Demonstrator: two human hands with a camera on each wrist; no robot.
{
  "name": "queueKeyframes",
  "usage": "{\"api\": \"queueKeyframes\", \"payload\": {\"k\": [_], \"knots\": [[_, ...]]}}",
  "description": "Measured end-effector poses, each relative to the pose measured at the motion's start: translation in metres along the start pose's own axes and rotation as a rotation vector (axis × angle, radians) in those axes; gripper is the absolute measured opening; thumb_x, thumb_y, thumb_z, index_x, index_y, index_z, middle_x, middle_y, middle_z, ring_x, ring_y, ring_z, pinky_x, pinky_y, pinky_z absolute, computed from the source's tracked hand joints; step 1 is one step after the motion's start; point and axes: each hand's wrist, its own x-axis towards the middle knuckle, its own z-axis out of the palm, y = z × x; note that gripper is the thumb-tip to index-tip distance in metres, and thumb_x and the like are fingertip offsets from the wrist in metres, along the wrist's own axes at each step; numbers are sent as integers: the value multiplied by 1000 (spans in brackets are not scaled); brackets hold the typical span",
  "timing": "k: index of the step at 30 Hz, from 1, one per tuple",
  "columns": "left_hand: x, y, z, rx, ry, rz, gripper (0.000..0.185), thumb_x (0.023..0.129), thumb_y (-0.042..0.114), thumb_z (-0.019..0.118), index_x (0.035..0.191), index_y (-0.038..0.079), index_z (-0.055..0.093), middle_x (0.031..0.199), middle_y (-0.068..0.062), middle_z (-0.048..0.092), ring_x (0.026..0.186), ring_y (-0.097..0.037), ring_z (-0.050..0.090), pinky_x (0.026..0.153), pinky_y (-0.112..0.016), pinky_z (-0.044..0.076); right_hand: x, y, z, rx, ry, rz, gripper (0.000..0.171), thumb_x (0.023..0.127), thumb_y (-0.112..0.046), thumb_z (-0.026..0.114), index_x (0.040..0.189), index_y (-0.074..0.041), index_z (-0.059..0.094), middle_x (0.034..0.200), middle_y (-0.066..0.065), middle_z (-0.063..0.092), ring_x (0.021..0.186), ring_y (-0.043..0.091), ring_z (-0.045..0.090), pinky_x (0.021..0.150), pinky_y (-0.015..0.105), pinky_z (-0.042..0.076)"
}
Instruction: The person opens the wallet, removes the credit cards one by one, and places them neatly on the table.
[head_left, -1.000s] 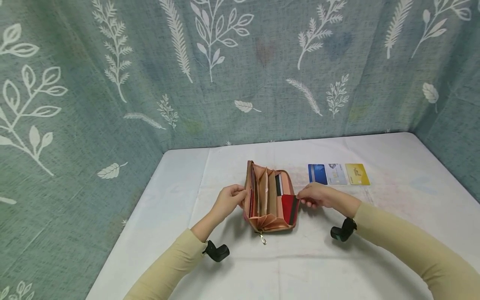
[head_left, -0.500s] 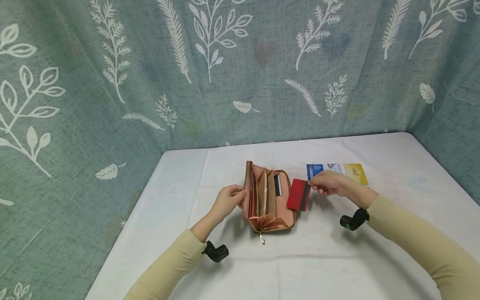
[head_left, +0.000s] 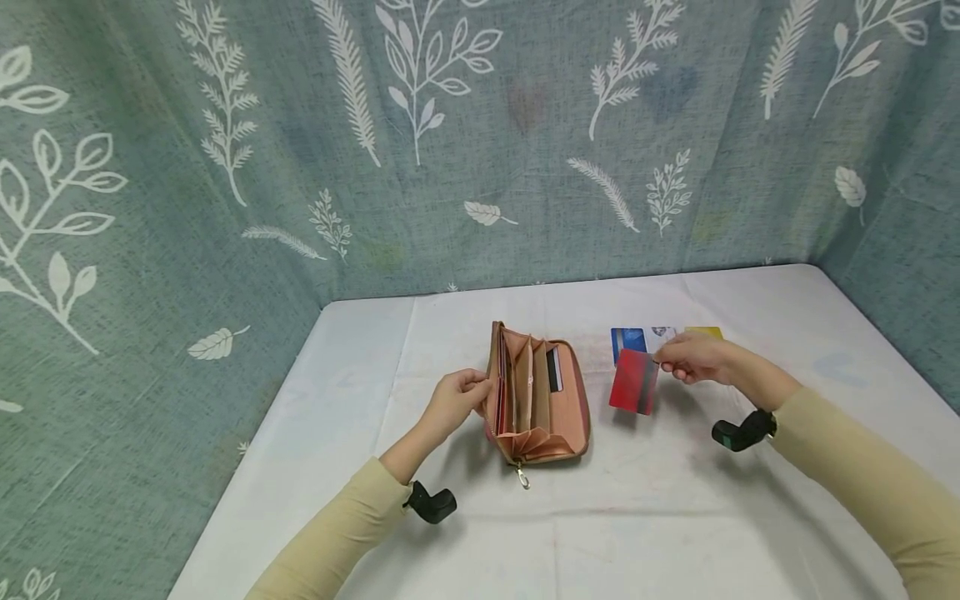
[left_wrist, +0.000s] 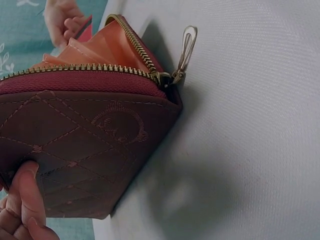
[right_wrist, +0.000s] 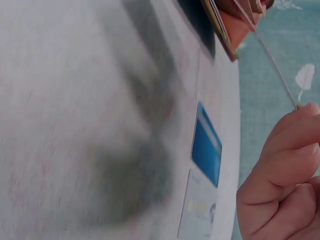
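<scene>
Pinching a red card (head_left: 634, 392) in my right hand (head_left: 693, 358), left hand (head_left: 455, 402) gripping the wallet (head_left: 538, 392); 3 cards (head_left: 628, 339) already lie out, 1 stays inside.

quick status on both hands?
Left hand: holds the left side of the open wallet.
Right hand: pinches the red card above the table, clear of the wallet.

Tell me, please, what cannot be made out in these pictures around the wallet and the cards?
- Head view: right hand and red card cover parts of the three cards on the table.
- Card print: too small.
- Right wrist view: motion-blurred; red card edge-on.
- Left wrist view: wallet interior hidden by its cover.
</scene>
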Motion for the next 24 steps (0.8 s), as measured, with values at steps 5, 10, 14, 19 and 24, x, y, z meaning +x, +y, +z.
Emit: {"api": "queueKeyframes", "payload": {"k": [5, 10, 14, 19, 24], "knots": [[0, 2, -1, -7, -11, -8, 22, 91, 12, 53, 101, -7, 62, 64, -4, 64, 52, -8, 56, 59, -32, 49, -1, 6, -6, 6, -36, 22, 24, 91, -16, 51, 69, -10, 55, 60, -4, 51, 50, 5, 45, 50, 18, 39], [-11, 20, -2, 1, -17, -6, 22, 91, 8, 51, 100, -10, 60, 64, -7, 64, 52, -7, 55, 56, -24, 45, 3, 11, -8, -27, -30, 55, 22, 90, -18, 54, 70, -10, 57, 61, -3, 53, 51, 6, 46, 51, 18, 39], [-15, 29, -3, 8, -19, 2, 21, 91, 7, 51, 98, -10, 60, 64, -7, 63, 53, -7, 55, 57, -24, 45, 6, 15, -7, -88, -22, 54, 19, 89, -20, 57, 76, -7, 58, 62, -2, 53, 53, 8, 46, 52, 20, 39], [-16, 29, -3, 9, -19, 7, 20, 91, 7, 51, 97, -9, 60, 63, -6, 63, 53, -8, 56, 57, -24, 45, 12, 18, -3, -196, -23, 42, 22, 88, -24, 58, 78, -4, 57, 62, -1, 52, 54, 9, 47, 54, 21, 38], [-17, 30, -3, 14, -13, 4, 20, 91, 8, 51, 97, -9, 61, 64, -7, 63, 52, -8, 56, 56, -24, 44, 18, 18, 1, -281, 10, 55, 22, 87, -24, 59, 76, -5, 57, 60, -2, 51, 54, 9, 46, 54, 22, 38]]}}
